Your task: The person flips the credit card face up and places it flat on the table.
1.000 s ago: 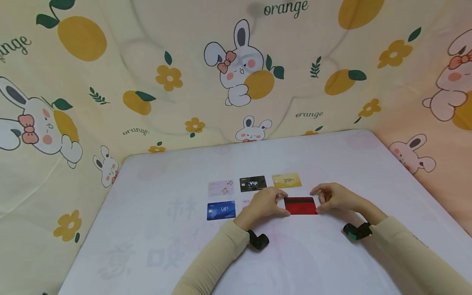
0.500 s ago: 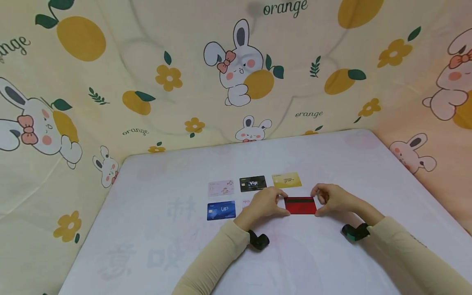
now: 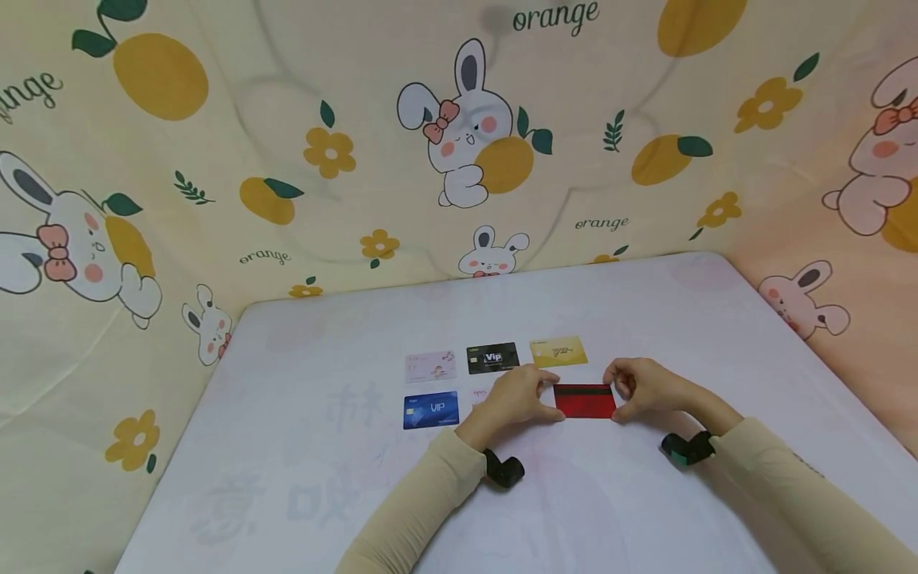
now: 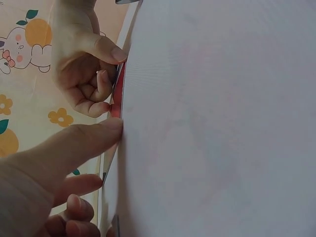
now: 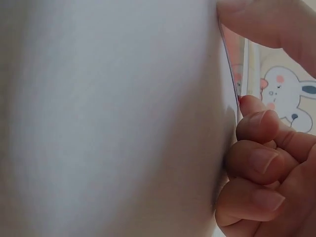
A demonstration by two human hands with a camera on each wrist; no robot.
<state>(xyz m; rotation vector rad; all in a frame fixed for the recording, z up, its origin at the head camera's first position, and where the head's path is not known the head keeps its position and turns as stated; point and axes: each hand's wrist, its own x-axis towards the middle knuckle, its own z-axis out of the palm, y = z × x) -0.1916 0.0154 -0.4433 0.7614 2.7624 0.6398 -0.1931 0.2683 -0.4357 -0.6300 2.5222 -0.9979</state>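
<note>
A red card (image 3: 584, 405) with a black stripe lies face down on the white table, in the lower row of cards. With thumb and index finger, my left hand (image 3: 512, 399) holds its left corners. My right hand (image 3: 649, 388) grips the right corners the same way, its other fingers curled in. In the left wrist view the red card (image 4: 117, 94) shows edge-on between both hands. Under my left hand, a pinkish card (image 3: 479, 394) is mostly hidden. A blue VIP card (image 3: 431, 410) lies left of it.
Behind the red card lie a pale pink card (image 3: 430, 367), a black VIP card (image 3: 492, 358) and a gold card (image 3: 558, 351) in a row. A printed cloth (image 3: 402, 159) hangs along the table's far and side edges. Each wrist carries a small black camera (image 3: 504, 470).
My right hand has shifted slightly left, its thumb and index finger settling on the red card's right corners. The left hand and the cards have stayed in place.
</note>
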